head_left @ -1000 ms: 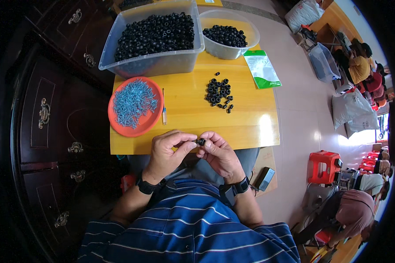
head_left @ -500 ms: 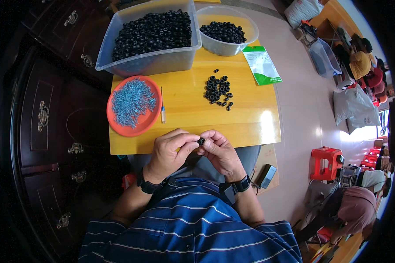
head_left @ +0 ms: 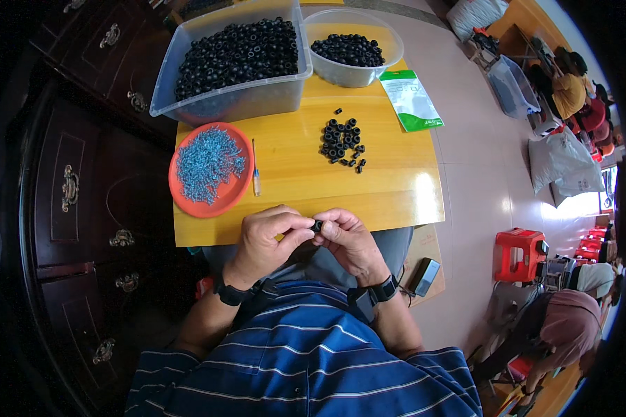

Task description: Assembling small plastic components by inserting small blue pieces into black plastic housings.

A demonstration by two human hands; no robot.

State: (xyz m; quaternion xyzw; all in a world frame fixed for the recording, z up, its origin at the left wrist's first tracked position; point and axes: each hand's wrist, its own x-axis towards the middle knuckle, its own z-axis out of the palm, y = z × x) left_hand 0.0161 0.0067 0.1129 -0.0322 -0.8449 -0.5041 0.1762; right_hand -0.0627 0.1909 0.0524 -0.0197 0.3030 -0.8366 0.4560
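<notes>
Just past the near edge of the yellow table (head_left: 299,198), over my lap, both hands meet at one small black ring-shaped part (head_left: 317,226). My left hand (head_left: 273,240) pinches it from the left with thumb and forefinger. From the other side my right hand (head_left: 349,240) grips it between thumb and fingers, partly covering it. Ahead on the table lies a loose pile of the same black parts (head_left: 341,142). An orange-red plate (head_left: 176,182) heaped with small silvery-blue screws (head_left: 209,167) sits at the left, with a thin screwdriver (head_left: 256,170) beside it.
At the back stand a large clear bin (head_left: 250,97) and a round clear tub (head_left: 348,75), both holding many black parts. A green-and-white packet (head_left: 412,101) lies at the right. Dark drawers (head_left: 69,181) flank the left. Red stools (head_left: 518,256) and other people (head_left: 570,320) are off right.
The view has shifted slightly, moving the table items a little. Both hands keep hold of the black part in nearly the same place.
</notes>
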